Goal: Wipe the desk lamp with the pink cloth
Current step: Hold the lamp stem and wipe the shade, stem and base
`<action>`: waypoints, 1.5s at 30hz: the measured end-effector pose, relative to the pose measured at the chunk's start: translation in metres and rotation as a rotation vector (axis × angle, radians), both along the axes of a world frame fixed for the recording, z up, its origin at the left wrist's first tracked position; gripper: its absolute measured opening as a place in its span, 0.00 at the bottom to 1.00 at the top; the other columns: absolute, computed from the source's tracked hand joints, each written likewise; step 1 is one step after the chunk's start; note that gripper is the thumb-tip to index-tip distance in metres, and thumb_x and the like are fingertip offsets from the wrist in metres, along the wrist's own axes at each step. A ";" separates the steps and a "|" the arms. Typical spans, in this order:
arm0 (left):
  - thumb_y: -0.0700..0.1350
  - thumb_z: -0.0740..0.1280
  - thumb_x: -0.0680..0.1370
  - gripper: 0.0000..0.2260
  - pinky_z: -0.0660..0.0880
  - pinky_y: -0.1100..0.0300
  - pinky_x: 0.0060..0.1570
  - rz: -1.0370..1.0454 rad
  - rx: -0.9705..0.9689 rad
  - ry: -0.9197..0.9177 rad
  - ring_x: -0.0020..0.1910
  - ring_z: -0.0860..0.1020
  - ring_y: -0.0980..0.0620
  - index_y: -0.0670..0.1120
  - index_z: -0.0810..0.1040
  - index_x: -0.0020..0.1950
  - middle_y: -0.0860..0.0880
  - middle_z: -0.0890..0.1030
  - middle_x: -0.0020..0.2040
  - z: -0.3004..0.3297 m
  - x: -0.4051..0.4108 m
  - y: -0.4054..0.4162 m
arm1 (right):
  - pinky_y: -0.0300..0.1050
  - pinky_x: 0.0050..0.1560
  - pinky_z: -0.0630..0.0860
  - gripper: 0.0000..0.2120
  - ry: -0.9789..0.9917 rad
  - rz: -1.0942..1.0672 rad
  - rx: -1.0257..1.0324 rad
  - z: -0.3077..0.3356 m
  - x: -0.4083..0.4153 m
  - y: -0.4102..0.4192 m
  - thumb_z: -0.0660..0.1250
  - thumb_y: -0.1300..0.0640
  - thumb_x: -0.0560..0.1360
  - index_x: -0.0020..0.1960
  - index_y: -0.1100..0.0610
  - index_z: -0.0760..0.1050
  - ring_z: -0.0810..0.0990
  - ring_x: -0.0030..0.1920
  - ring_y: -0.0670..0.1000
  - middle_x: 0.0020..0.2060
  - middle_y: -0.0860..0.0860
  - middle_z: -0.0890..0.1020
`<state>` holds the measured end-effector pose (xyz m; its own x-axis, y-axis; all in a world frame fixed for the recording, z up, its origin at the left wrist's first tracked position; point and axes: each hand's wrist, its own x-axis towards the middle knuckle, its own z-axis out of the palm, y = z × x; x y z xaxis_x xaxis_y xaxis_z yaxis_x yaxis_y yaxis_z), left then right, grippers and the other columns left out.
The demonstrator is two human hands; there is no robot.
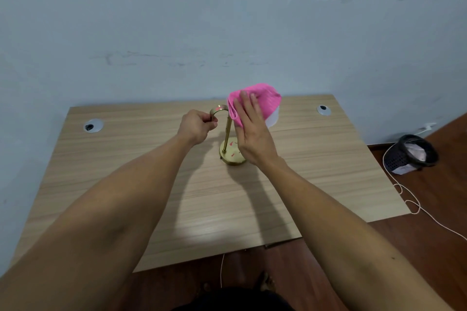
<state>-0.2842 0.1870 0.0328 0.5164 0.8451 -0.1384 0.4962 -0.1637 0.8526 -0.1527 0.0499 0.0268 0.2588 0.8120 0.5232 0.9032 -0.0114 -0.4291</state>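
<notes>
A small brass desk lamp (226, 134) stands near the middle of the wooden desk (126, 164), with a round gold base, a thin stem and a curved neck. My left hand (197, 125) is closed around the curved neck. The pink cloth (262, 100) is draped over the lamp's white shade (273, 120), of which only the lower edge shows. My right hand (252, 126) lies flat against the cloth, fingers spread, pressing it onto the shade.
Two round cable grommets sit in the desk, one far left (93, 125) and one far right (323, 110). A dark wastebasket (412, 154) stands on the floor at the right, with a thin white cord (414, 207) trailing beside the desk. The blue wall is right behind.
</notes>
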 end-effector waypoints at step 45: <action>0.29 0.65 0.73 0.22 0.62 0.67 0.25 -0.111 0.161 0.021 0.35 0.65 0.56 0.48 0.65 0.25 0.44 0.69 0.32 0.015 -0.017 -0.018 | 0.60 0.70 0.72 0.30 -0.143 -0.045 -0.236 0.013 -0.052 0.023 0.55 0.58 0.77 0.78 0.63 0.68 0.63 0.79 0.63 0.77 0.60 0.69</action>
<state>-0.3013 0.1689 0.0478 0.6059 0.7953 -0.0177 0.4852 -0.3518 0.8005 -0.2047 0.0729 0.0399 0.2346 0.9049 0.3551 0.9507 -0.1374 -0.2779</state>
